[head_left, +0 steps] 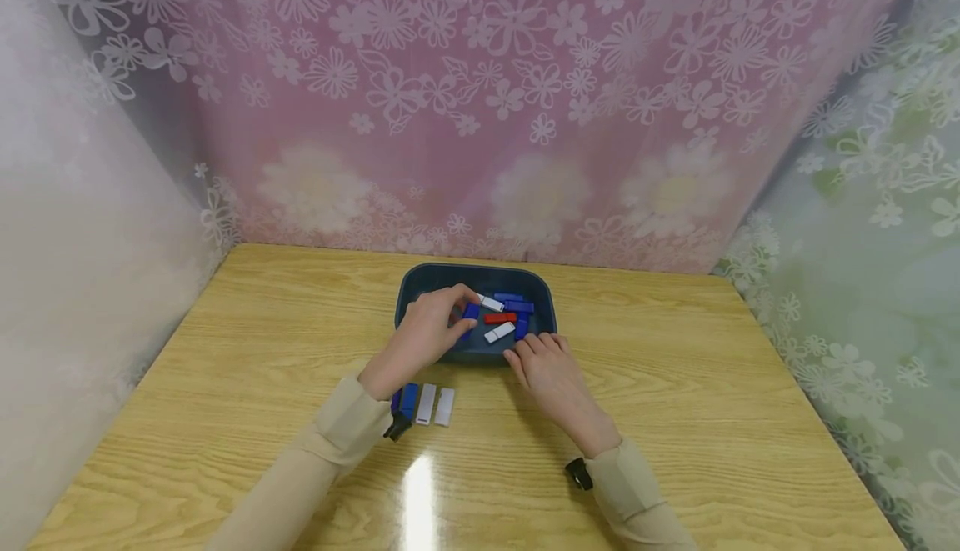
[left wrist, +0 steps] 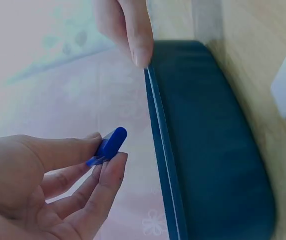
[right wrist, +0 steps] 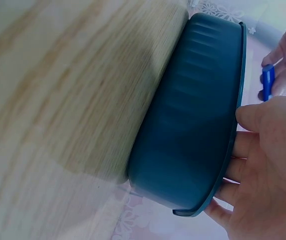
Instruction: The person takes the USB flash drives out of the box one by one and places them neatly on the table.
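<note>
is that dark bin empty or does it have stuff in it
Not empty: in the head view, a red stick, white sticks and blue sticks lie inside the bin.

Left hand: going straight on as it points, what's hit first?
Probably the farther white stick in the tray, though depth is unclear: the left hand looks raised and might pass over.

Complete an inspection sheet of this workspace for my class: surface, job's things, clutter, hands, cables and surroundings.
Surface: wood-grain table, glare towards the near side.
Job's things: dark bin with blue sticks, white sticks and one red stick; row of blue and white pieces in front.
Clutter: nothing seen.
Hands: left hand pinches a held blue stick over the bin; right hand holds the rim's near right corner.
Cables: nothing seen.
Surroundings: pink floral backdrop behind.
</note>
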A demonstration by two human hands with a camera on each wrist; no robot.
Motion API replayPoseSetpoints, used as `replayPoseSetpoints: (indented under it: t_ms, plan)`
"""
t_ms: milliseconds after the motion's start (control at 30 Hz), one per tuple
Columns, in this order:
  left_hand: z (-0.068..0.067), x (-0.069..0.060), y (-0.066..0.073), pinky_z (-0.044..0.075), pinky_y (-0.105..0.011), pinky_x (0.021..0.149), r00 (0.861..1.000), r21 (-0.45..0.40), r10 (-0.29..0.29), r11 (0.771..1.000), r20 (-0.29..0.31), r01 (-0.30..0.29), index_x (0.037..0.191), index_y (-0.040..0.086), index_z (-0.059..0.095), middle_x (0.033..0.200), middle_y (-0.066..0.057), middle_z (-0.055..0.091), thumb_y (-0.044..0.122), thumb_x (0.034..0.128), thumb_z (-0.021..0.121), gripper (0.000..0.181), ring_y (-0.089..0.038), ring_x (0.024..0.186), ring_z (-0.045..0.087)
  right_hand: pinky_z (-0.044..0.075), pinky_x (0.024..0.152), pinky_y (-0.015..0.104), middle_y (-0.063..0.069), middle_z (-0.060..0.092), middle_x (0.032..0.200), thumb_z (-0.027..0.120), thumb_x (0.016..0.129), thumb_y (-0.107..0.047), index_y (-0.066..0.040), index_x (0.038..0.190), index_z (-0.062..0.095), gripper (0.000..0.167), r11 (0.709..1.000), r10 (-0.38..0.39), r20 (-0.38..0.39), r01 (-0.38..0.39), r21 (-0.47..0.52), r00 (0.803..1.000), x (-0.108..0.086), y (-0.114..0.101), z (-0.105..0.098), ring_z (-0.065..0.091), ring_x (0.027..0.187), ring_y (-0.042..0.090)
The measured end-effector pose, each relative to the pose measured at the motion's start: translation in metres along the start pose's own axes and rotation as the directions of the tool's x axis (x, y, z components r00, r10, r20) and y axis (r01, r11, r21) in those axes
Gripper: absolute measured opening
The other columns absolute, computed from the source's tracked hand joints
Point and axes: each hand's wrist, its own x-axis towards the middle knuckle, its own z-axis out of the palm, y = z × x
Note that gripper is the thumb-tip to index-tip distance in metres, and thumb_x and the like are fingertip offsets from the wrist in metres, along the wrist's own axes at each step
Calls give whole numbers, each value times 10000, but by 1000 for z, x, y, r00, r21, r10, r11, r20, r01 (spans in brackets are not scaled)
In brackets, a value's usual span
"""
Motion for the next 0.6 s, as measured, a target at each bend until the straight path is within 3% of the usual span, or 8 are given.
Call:
replayPoseSetpoints:
  t_ms: [233,600]
  plan:
    - [3,-25,1,563,-292,648,1000,-47,-4,999,14,5,1135,132,659,1025,-45,715,154,921,758,237,-164,820,713,471,973,514,60,670,882,589,1037,-260,-59,893,682,265,1000,10,14,-10,-7,1000,1,-1,0,629,891,280]
    - [30,-52,-7,524,-274,654,991,-41,68,997,114,-64,1117,116,681,901,-12,670,87,914,755,218,-143,773,648,471,976,506,56,678,897,593,1036,-251,-67,901,682,246,1000,3,12,-3,-3,1000,-1,0,1,640,904,269]
